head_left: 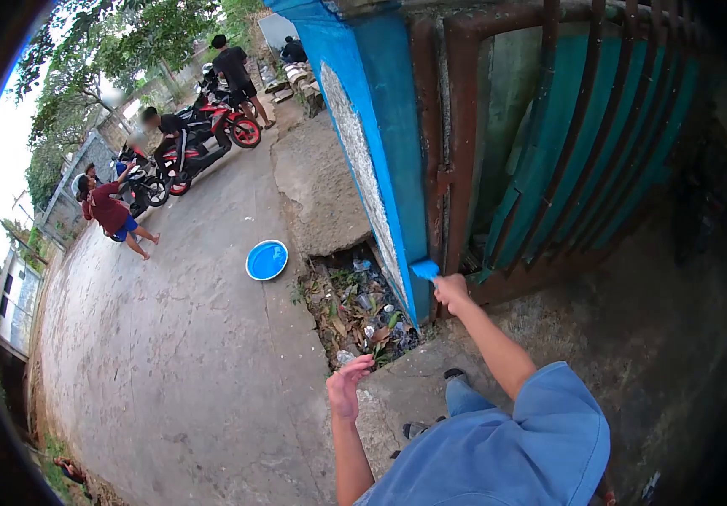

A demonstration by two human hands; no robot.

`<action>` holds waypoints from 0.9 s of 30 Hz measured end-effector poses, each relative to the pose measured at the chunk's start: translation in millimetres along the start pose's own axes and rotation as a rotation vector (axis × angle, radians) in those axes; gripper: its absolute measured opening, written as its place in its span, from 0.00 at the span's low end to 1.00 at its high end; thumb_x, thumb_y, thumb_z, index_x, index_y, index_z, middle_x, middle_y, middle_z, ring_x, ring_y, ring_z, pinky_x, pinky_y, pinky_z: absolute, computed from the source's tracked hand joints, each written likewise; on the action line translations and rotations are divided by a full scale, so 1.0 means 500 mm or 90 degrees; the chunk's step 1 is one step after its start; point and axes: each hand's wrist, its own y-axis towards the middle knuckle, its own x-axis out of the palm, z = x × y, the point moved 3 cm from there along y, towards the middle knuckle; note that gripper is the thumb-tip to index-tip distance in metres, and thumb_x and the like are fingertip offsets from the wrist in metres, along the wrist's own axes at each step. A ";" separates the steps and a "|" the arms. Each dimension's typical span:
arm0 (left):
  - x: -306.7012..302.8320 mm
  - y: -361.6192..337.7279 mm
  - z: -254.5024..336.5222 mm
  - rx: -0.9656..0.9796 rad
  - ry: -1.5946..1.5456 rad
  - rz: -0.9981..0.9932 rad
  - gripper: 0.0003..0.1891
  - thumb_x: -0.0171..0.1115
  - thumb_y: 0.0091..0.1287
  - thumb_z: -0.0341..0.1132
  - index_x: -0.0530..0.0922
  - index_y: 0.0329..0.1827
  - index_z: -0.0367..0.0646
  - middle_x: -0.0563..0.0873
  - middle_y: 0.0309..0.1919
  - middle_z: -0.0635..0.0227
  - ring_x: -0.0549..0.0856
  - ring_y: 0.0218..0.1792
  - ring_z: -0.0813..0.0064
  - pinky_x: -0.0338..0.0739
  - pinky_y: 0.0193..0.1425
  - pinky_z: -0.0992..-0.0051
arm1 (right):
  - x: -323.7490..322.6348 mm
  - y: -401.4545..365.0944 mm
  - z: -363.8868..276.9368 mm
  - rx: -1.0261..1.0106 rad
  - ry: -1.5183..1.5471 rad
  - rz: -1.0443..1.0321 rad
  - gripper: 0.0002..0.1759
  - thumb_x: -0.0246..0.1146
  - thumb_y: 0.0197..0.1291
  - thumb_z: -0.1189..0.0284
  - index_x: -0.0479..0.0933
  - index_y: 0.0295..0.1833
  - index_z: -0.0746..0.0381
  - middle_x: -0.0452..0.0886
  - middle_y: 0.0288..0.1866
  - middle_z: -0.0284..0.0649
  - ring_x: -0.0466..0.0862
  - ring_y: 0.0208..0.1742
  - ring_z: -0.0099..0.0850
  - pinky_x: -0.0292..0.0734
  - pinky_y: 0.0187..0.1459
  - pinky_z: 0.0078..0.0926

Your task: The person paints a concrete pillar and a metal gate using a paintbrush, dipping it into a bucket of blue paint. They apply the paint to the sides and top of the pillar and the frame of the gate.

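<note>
Blue basin (266,260): on the concrete path, well apart.
Left hand (348,386): empty, fingers spread.
Paint applicator (424,269): small; likely light, its wet head slippery; pressed low against the blue pillar (385,143); best held by the handle.
Right hand (450,291): clenched round that handle.
Rusty gate (549,126): beside the pillar.

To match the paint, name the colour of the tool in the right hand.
The tool is bright blue, like the pillar; best in head view.
</note>
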 end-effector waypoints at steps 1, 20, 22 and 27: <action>-0.001 0.001 0.001 0.001 -0.002 -0.003 0.32 0.45 0.70 0.57 0.83 0.43 0.32 0.83 0.52 0.50 0.82 0.52 0.59 0.71 0.55 0.67 | 0.000 0.009 -0.041 0.017 0.019 -0.018 0.12 0.62 0.56 0.73 0.73 0.22 0.65 0.73 0.16 0.39 0.68 0.11 0.23 0.51 0.10 0.22; 0.049 0.034 0.008 0.014 -0.018 -0.125 0.33 0.39 0.73 0.58 0.82 0.44 0.34 0.82 0.54 0.50 0.80 0.56 0.60 0.70 0.60 0.64 | -0.055 -0.472 -0.725 -0.518 0.243 -0.185 0.10 0.61 0.63 0.71 0.77 0.31 0.67 0.73 0.22 0.34 0.64 0.17 0.14 0.53 0.16 0.13; 0.046 0.029 0.007 0.004 -0.019 -0.126 0.33 0.39 0.73 0.58 0.82 0.44 0.34 0.82 0.54 0.50 0.80 0.56 0.60 0.70 0.60 0.64 | -0.043 -0.437 -0.709 -0.490 0.215 -0.169 0.10 0.61 0.64 0.70 0.78 0.38 0.68 0.72 0.22 0.33 0.63 0.17 0.13 0.53 0.16 0.12; 0.030 0.008 0.019 0.020 -0.015 -0.114 0.33 0.39 0.73 0.58 0.82 0.44 0.34 0.82 0.53 0.50 0.81 0.55 0.58 0.72 0.58 0.64 | -0.001 -0.297 -0.542 -0.399 0.157 -0.123 0.11 0.60 0.66 0.66 0.79 0.43 0.64 0.72 0.19 0.30 0.64 0.15 0.14 0.53 0.14 0.13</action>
